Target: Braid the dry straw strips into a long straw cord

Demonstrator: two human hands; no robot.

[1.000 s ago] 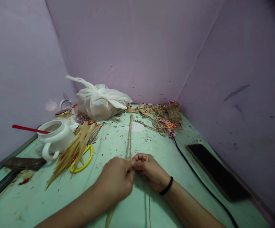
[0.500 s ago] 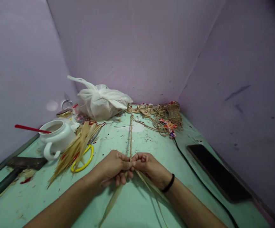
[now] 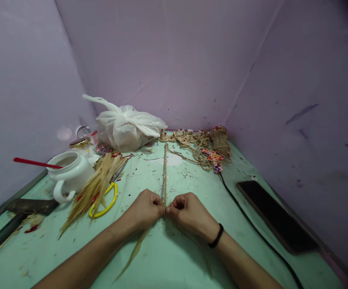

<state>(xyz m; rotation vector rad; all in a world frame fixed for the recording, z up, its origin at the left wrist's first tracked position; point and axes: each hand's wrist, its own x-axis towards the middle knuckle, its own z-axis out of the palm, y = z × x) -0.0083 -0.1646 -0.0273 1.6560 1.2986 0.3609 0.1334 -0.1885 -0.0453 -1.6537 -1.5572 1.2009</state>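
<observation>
A thin tan braided cord [image 3: 165, 172] runs straight from the far side of the table towards me. At its near end the fingertips of my left hand [image 3: 148, 206] and my right hand [image 3: 188, 210] meet, both closed in a pinch on it. From under the left hand a loose flat strip of dried leaf [image 3: 136, 251] trails towards me. Fainter strands lie blurred beneath the right hand, which has a black band on its wrist. The exact finger hold at the cord's end is partly hidden.
On the left are yellow-handled scissors [image 3: 113, 200], a bundle of dried leaf strips [image 3: 92, 192], a white pot [image 3: 77, 172] and a hammer-like tool [image 3: 17, 216]. Behind sit a white plastic bag [image 3: 128, 128] and a twine roll [image 3: 220, 140]. A phone [image 3: 274, 216] and black cable [image 3: 252, 224] lie right.
My left hand's lower fingers have curled in under it, and the right hand has turned slightly. The strands by the right hand have dropped lower and look blurred.
</observation>
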